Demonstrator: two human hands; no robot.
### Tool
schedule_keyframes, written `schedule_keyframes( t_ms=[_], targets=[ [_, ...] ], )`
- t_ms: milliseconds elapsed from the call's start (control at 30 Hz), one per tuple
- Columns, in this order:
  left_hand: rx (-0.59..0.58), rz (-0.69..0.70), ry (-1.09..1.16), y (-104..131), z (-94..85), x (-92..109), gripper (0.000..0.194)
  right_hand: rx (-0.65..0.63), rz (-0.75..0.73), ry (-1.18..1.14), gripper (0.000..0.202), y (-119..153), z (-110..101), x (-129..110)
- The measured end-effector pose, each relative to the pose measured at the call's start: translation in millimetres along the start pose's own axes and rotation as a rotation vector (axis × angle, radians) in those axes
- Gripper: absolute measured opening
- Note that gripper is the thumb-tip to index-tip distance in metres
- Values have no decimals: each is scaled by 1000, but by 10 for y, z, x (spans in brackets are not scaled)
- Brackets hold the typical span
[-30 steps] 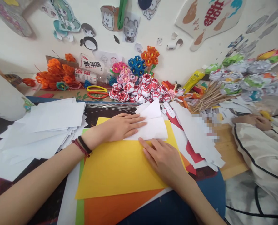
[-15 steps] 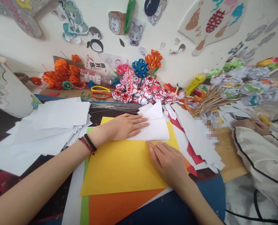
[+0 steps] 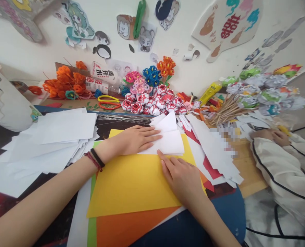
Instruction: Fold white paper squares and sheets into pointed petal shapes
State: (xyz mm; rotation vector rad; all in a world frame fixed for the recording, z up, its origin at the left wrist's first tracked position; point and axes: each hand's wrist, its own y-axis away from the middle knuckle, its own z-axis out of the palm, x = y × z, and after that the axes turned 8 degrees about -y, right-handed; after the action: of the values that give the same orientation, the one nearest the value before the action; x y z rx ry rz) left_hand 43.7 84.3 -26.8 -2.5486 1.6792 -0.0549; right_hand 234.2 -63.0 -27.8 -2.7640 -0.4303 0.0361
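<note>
My left hand [image 3: 139, 139] lies flat with its fingers spread, pressing on a folded white sheet of paper [image 3: 171, 142]. The index finger of my right hand [image 3: 179, 173] is stretched out and touches the sheet's near edge; its other fingers are loosely bent and grip nothing. Beneath the folded sheet is a yellow sheet [image 3: 139, 185]. Orange paper [image 3: 129, 226] and green paper [image 3: 92, 212] stick out from under the yellow one. Part of the white sheet is hidden by my left hand.
White sheets [image 3: 67, 128] are piled at the left, more paper strips [image 3: 211, 144] at the right. Red-and-white paper flowers [image 3: 155, 103] and orange fuzzy flowers [image 3: 62, 80] line the wall. A co-worker's sleeves [image 3: 276, 168] and hands [image 3: 278, 135] are at far right.
My right index finger has shifted slightly left and up, onto the near edge of the white sheet. My left hand stays in place. The camera view has moved slightly.
</note>
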Motion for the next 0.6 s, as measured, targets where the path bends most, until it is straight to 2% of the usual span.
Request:
schedule_keyframes(
  t_ms=[167,600],
  targets=[
    [3,3,-9,-12,26,-7,50,86,89,17,33,81,24,-15],
    [-4,5,2,-15,-8,3,50,139,187,145,32,168,41,31]
  ],
)
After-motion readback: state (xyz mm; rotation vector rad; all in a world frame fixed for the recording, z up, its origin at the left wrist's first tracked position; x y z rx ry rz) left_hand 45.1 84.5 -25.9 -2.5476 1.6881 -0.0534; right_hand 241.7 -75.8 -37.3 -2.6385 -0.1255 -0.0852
